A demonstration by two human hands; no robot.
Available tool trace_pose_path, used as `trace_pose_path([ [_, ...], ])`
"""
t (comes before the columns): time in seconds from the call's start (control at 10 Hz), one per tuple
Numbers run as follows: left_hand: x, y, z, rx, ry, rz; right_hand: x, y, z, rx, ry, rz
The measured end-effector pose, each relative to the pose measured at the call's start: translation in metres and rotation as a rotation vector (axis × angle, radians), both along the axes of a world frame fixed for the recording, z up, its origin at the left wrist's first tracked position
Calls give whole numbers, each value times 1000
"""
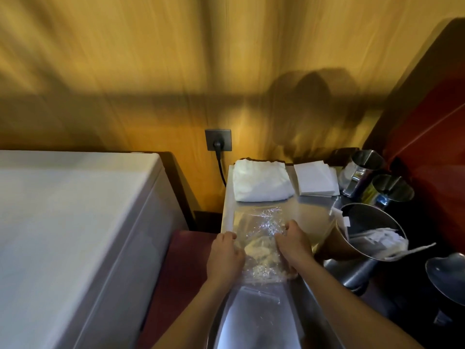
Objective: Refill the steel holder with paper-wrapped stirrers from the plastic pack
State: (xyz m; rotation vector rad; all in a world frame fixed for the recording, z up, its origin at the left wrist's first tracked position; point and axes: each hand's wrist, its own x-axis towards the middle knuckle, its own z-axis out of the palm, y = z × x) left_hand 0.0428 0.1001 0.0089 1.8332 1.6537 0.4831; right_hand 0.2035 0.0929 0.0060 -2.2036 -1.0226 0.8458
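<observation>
From my feed: the plastic pack (261,238) is clear with pale yellowish stuff inside, the folded towel (261,181) and napkins (315,178) are white, the steel holder (372,233) is shiny silver, the wall (176,71) is streaky mustard yellow, and the socket (218,139) is dark grey.

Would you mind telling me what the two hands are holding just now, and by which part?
Both hold the clear plastic pack on the steel counter: the left hand grips its left edge, the right hand its right side, around mid-length.

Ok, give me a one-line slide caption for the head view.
Both hands, left and right, hold the clear plastic pack on the steel counter beside the stirrer-filled steel holder.
</observation>
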Motion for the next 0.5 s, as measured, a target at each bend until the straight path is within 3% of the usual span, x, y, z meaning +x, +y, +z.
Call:
trace_pose_path([
  [0.3,-4,6,-3,138,293,-180,-2,-2,5,-21,-378,144],
  [0.5,-9,14,16,210,281,-238,-4,-1,25,25,-499,216],
])
